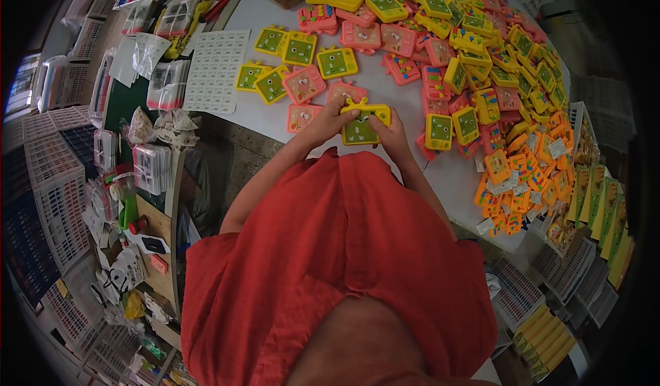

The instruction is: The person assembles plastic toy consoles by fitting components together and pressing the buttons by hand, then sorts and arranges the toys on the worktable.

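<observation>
Both my hands hold a yellow plastic toy with a green face panel (359,133) at the near edge of the table. My left hand (328,119) grips its left side, with the thumb along the top edge. At the right side, my right hand (390,133) has its thumb over the panel. Just beyond lie pink toys (304,83) of similar shape, and several yellow toys (300,48) face up. A sheet of small printed labels (216,66) lies to the left of them.
A large heap of yellow and pink toys (474,49) covers the table's far right. Orange toys with white tags (526,176) are piled nearer me. On the left, a side bench holds bundled packs (152,167) and a phone-like device (152,245). Plastic crates (62,207) stand beyond it.
</observation>
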A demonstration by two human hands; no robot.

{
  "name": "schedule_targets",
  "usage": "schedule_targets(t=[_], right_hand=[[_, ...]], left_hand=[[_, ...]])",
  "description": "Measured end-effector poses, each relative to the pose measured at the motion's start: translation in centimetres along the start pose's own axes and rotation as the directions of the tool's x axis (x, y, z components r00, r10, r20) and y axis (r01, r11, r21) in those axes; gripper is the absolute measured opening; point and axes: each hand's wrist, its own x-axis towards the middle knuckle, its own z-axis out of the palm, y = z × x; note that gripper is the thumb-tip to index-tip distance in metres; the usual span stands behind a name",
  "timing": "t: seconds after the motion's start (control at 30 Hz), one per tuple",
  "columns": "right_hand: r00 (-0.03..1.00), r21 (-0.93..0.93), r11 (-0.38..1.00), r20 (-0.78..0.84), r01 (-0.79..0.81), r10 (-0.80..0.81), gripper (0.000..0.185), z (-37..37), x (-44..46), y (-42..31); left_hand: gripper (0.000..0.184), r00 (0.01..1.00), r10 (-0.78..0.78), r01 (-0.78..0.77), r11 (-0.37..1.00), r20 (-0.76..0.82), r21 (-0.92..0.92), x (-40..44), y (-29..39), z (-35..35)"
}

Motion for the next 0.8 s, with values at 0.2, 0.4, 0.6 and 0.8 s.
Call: schedule_targets(t=[0.2,0.4,0.6,0.8], right_hand=[[1.0,-0.018,1.0,-0.018,0.005,-0.006,0.028,0.3,-0.1,-0.2],[0.999,-0.013,1.0,-0.039,0.015,-0.015,0.028,0.4,-0.2,0.0],[0.998,0.006,1.0,-0.058,0.0,0.0,0.029,-0.1,-0.4,0.1],[0.994,-0.04,0.999,-0.109,-0.001,-0.003,0.03,0.6,-0.9,0.7]], left_hand=[[0.029,0.999,0.028,-0.024,0.996,-0.039,0.087,0.4,0.0,0.1],[0.029,0.999,-0.017,0.021,0.993,-0.033,0.119,1.1,-0.3,-0.1],[0.035,1.0,-0.007,0.006,0.995,0.017,0.095,1.2,-0.8,-0.2],[0.038,0.999,-0.037,0.039,0.991,-0.015,0.124,0.5,-1.1,0.5]])
